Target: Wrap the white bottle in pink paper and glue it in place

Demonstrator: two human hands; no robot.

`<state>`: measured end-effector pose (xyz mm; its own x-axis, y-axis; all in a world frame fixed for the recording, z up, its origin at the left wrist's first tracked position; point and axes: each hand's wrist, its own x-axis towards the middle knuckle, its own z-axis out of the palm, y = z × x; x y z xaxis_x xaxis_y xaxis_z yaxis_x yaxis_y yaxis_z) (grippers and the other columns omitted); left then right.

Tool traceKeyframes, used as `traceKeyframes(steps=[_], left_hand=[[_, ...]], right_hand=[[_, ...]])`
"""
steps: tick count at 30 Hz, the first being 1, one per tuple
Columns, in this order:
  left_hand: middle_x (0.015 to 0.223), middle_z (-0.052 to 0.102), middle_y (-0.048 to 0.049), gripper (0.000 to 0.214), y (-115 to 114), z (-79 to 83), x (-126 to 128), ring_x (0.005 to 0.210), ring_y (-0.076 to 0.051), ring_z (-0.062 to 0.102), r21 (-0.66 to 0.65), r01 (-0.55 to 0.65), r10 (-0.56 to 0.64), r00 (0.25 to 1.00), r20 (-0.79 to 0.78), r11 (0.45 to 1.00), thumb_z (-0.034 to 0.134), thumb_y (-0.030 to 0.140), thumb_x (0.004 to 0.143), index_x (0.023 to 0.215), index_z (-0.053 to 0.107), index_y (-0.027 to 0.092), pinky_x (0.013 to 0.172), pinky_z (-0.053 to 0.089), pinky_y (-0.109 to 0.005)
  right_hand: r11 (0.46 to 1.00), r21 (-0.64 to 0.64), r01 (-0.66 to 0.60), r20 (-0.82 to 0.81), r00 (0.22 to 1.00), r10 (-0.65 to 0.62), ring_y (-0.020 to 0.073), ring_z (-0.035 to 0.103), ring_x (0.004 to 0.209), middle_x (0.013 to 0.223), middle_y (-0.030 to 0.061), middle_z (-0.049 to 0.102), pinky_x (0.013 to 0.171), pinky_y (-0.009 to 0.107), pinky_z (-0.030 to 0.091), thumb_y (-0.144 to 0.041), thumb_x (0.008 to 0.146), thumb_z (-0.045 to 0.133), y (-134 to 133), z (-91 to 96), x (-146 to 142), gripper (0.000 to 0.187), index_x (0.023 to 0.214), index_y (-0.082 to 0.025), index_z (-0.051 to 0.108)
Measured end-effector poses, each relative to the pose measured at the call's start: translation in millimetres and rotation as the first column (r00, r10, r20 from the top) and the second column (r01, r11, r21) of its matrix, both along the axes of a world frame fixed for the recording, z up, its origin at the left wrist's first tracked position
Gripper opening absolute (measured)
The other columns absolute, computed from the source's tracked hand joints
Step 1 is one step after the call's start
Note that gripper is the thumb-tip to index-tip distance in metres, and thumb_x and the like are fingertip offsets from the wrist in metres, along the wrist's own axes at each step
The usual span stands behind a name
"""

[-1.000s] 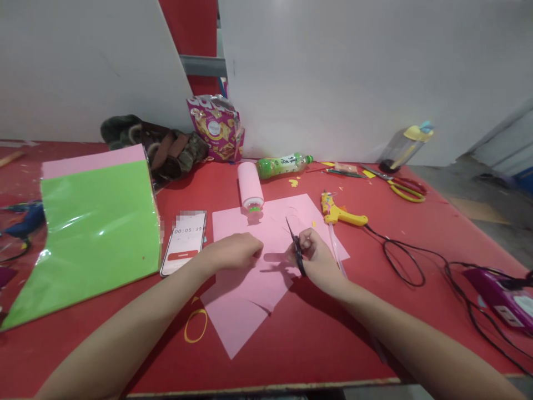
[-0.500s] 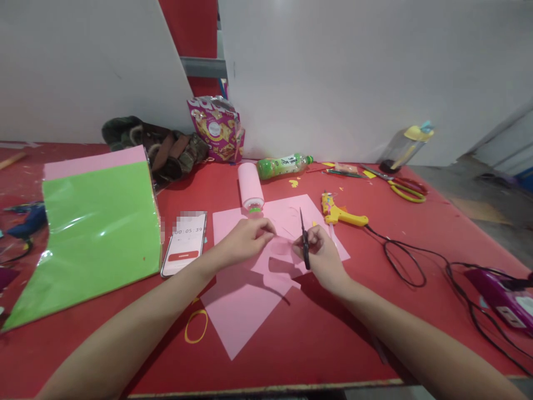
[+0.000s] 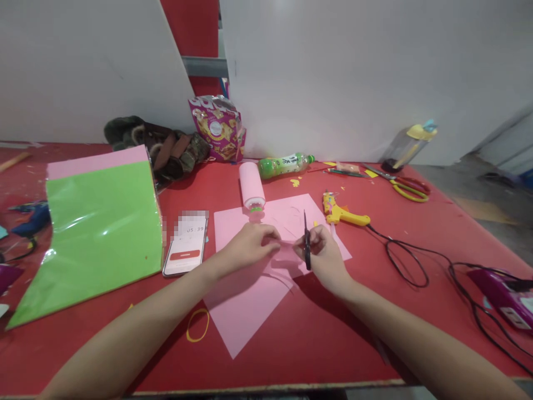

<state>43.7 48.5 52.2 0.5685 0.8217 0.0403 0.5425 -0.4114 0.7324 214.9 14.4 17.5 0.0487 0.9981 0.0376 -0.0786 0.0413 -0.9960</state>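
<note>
My right hand (image 3: 322, 253) is closed round small black scissors (image 3: 306, 244), whose blades point up and away from me. My left hand (image 3: 250, 244) pinches a small pink paper piece (image 3: 285, 247) held between the two hands, just above a large pink sheet (image 3: 245, 311) lying on the red table (image 3: 333, 344). A pink-wrapped bottle (image 3: 251, 186) with a green cap lies on the sheet's far edge.
A phone (image 3: 186, 243) showing a timer lies left of my hands, beside green and pink sheets (image 3: 95, 233). A yellow glue gun (image 3: 343, 214) with a black cable (image 3: 416, 261), yellow-handled scissors (image 3: 406, 186), a green drink bottle (image 3: 285, 164), a snack bag (image 3: 216, 128) and a yellow rubber band (image 3: 197, 325) are around.
My left hand lifted off the pink sheet and came up to meet the right hand. The scissors swung upright and a small pink piece is now held between both hands.
</note>
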Motion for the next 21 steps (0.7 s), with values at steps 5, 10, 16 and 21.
traceKeyframes(steps=[5, 10, 16, 21], left_hand=[[0.068, 0.065, -0.0017, 0.013, -0.6, 3.4, -0.8, 0.064, -0.013, 0.057, -0.028, 0.056, -0.056, 0.998, -0.025, 0.998, 0.05, 0.013, 0.072, 0.075, 0.063, 0.015, 0.063, 0.042, -0.024], [0.071, 0.065, -0.0029, 0.014, -2.0, 3.1, 0.1, 0.067, -0.013, 0.057, -0.059, 0.086, -0.087, 0.996, -0.026, 0.995, 0.051, 0.012, 0.07, 0.076, 0.063, 0.014, 0.063, 0.042, -0.023], [0.073, 0.065, -0.0019, 0.01, -2.8, 5.9, 0.9, 0.069, -0.014, 0.058, -0.085, 0.06, -0.057, 0.998, 0.031, 0.995, 0.054, 0.016, 0.069, 0.074, 0.063, 0.015, 0.064, 0.042, -0.024], [0.072, 0.063, 0.0002, 0.005, -0.7, 5.3, -0.1, 0.069, -0.014, 0.057, -0.098, -0.051, 0.061, 0.992, 0.11, 0.994, 0.056, 0.021, 0.069, 0.07, 0.06, 0.017, 0.066, 0.042, -0.025]], right_hand=[[0.999, 0.006, 0.042, -0.004, 0.999, -0.042, 0.0123, 0.056, 0.062, 0.058, -0.0073, 0.053, 0.064, 0.027, 0.039, -0.011, 0.055, 0.062, -0.2, 5.8, -0.3, 0.034, 0.064, -0.022, 0.031], [0.998, -0.064, -0.022, -0.004, 1.0, 0.022, 0.0117, 0.053, 0.058, 0.057, -0.0068, 0.054, 0.058, 0.025, 0.038, -0.011, 0.05, 0.067, -2.0, 8.1, -0.4, 0.038, 0.064, -0.022, 0.033], [0.998, -0.057, -0.039, 0.107, 0.993, 0.044, 0.011, 0.047, 0.056, 0.057, -0.007, 0.048, 0.054, 0.024, 0.035, -0.009, 0.054, 0.062, -2.1, 3.7, 0.7, 0.033, 0.063, -0.022, 0.033], [0.997, -0.074, -0.027, 0.14, 0.989, 0.037, 0.0103, 0.044, 0.055, 0.058, -0.0069, 0.047, 0.053, 0.024, 0.034, -0.012, 0.054, 0.063, -0.8, 4.1, 0.7, 0.033, 0.062, -0.022, 0.032]])
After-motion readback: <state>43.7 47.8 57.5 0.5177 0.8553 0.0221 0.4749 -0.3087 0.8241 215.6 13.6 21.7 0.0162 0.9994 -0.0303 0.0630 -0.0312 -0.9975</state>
